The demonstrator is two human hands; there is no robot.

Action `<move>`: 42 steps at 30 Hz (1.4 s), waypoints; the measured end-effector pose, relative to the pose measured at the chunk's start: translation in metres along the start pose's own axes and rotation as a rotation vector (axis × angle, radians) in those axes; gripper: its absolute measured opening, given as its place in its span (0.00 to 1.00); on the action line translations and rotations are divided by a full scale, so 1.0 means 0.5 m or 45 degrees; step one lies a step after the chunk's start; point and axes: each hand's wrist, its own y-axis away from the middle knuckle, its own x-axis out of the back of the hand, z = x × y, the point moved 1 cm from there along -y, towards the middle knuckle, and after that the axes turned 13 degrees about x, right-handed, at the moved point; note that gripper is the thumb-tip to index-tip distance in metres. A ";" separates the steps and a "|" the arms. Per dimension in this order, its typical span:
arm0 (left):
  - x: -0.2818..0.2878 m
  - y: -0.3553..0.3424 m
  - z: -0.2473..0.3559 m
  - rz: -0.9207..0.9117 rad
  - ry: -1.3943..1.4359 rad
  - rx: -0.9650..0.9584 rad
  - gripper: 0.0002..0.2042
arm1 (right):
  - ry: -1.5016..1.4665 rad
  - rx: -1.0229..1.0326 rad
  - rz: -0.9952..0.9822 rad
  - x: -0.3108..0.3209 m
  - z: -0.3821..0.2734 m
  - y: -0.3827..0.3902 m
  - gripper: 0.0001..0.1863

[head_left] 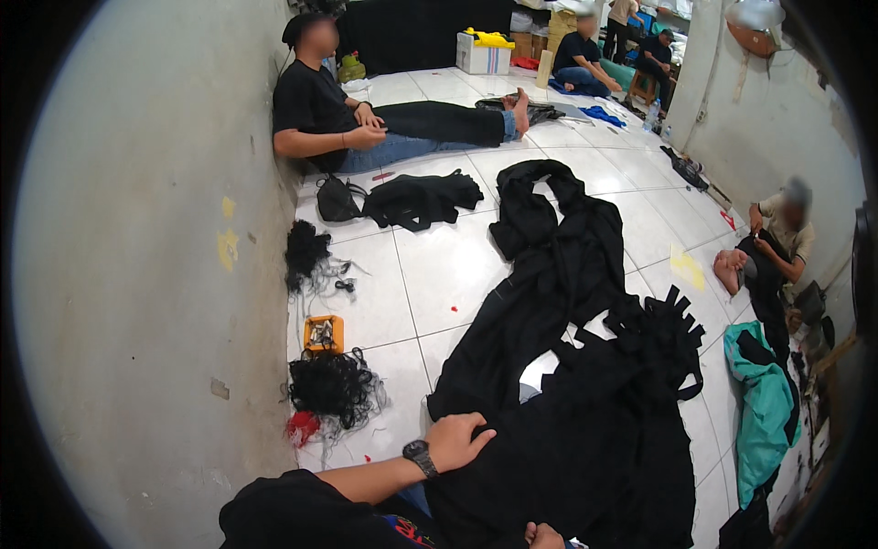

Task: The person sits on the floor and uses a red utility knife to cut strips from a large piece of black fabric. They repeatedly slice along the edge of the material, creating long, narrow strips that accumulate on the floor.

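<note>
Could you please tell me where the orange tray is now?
In the head view, the orange tray is left of centre, on the floor near the wall, between two heaps of black thread.

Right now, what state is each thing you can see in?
Near black cloth: spread, creased, strips at far end
Left hand: resting on near black cloth
Right hand: partly out of frame, grip unclear
Wristwatch: worn, fastened
Orange tray: uncovered, holding small bits
Black strands: tangled in two heaps
Teal cloth: crumpled
White box: yellow material on top
</note>
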 end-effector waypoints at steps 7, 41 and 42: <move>-0.030 0.014 -0.019 0.156 0.156 -0.072 0.13 | 0.134 0.151 0.171 0.085 0.021 0.058 0.17; -0.020 0.083 0.238 -0.154 0.397 -0.933 0.08 | -2.185 -0.007 0.549 0.123 -0.179 -0.147 0.49; -0.014 0.080 0.237 -0.182 0.415 -0.924 0.06 | -2.358 -0.043 0.605 0.124 -0.181 -0.149 0.47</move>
